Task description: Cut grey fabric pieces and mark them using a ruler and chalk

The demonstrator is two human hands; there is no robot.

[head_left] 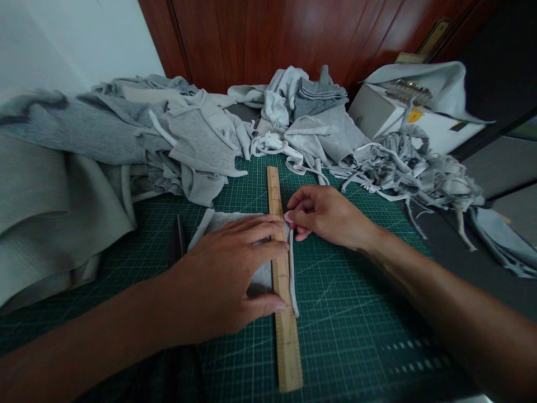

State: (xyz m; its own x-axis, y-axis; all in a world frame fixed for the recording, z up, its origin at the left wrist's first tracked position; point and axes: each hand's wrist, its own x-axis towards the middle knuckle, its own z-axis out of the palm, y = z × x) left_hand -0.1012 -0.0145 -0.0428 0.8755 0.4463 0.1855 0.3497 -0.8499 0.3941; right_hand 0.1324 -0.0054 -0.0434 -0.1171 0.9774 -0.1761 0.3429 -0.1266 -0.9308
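A wooden ruler point(287, 327) lies lengthwise over a piece of grey fabric point(263, 274) on the green cutting mat point(339, 313). My left hand point(235, 268) rests on the ruler and fabric with its fingers spread, pressing from the left. Along the ruler's right side runs a narrow fabric strip point(293, 274). At the strip's upper end, my right hand point(321, 215) is closed in a pinch, thumb and index finger together at the strip's edge. Part of the fabric is hidden beneath my left hand.
Grey fabric piles point(197, 129) spread across the back and left. Tangled strips point(403, 162) lie at the right, before a white box point(377, 112). A dark object point(179, 235), partly hidden, sits left of the fabric. Behind stands a reddish wooden panel point(268, 39).
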